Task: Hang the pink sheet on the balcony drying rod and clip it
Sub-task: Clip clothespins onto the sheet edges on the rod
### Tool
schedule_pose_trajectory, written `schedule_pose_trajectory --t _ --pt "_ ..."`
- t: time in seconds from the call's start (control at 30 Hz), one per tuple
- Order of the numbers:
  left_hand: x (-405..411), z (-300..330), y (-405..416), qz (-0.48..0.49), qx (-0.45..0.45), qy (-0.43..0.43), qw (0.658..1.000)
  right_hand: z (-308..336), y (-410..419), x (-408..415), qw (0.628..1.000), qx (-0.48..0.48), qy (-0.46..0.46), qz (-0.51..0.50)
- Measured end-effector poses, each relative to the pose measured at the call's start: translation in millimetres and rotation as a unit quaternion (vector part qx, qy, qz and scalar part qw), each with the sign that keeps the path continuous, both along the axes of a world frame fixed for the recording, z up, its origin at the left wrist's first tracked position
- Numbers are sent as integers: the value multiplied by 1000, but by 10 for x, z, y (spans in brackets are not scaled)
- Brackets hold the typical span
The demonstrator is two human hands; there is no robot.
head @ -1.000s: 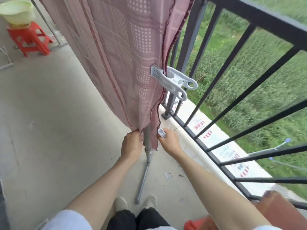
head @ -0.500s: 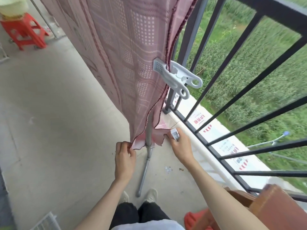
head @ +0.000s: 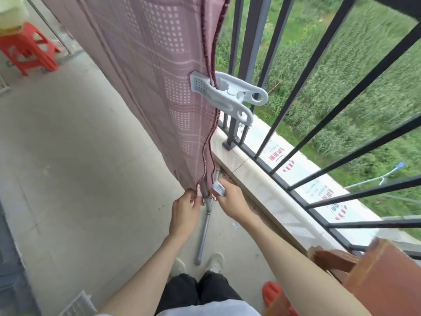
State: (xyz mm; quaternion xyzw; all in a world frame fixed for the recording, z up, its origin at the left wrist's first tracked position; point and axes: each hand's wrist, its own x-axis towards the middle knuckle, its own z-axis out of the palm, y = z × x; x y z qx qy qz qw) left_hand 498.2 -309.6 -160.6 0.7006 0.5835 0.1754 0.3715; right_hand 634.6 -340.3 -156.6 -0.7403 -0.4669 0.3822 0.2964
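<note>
The pink checked sheet (head: 150, 71) hangs down from above the frame, folded over so two dark-trimmed edges meet on the right. A large white clip (head: 227, 94) is clamped on those edges at mid height. My left hand (head: 184, 213) pinches the near bottom corner of the sheet. My right hand (head: 230, 201) holds the other bottom corner, where a white label (head: 219, 188) shows. Between my hands runs the grey metal leg of the drying rack (head: 205, 224), slanting down to the floor. The rod itself is out of view.
Black balcony railing (head: 257, 53) and a low tiled ledge (head: 255, 176) run along the right. A red stool (head: 29, 53) with a pale basin stands at the far left. A brown wooden chair (head: 373, 277) and a red slipper (head: 271, 293) sit at the lower right.
Both hands have brought the sheet's two bottom corners closer together around the rack leg. The camera has tipped slightly, and the clip stays where it was.
</note>
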Motion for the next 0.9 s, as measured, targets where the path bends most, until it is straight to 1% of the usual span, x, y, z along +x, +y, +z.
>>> schedule_pose_trajectory --t 0.1,0.17,0.23,0.37,0.43,0.53,0.63,0.7,0.73,0.8,0.83,0.9 --pt "75 20 67 -1 -13 -18 1000 -32 34 -15 999 -5 35 -7" --pt "140 61 85 -1 -6 -14 1000 -80 50 -26 997 -21 72 -19" --pt "166 59 102 8 4 -10 1000 -106 46 -24 992 -38 120 -31" --pt "184 26 87 -8 -30 1 1000 -85 9 -10 973 -59 217 -51" --pt "218 9 117 1 -37 17 999 -100 -7 -19 972 -63 221 -47" --pt "309 48 185 27 -21 47 998 -118 -46 -3 968 -76 234 -50" --pt "304 74 190 48 -25 35 998 -76 -158 15 959 -84 261 -76" --pt "270 70 157 56 -44 11 997 -140 -231 2 957 -102 254 -100" --pt "256 66 143 56 -57 4 997 -185 -259 -21 949 -130 265 -112" --pt "253 60 145 53 -79 7 995 -255 -287 -72 922 -169 323 -130" --pt "258 60 154 54 -86 12 995 -266 -293 -92 912 -171 346 -139" --pt "270 63 178 60 -92 15 994 -268 -294 -98 912 -155 350 -147"
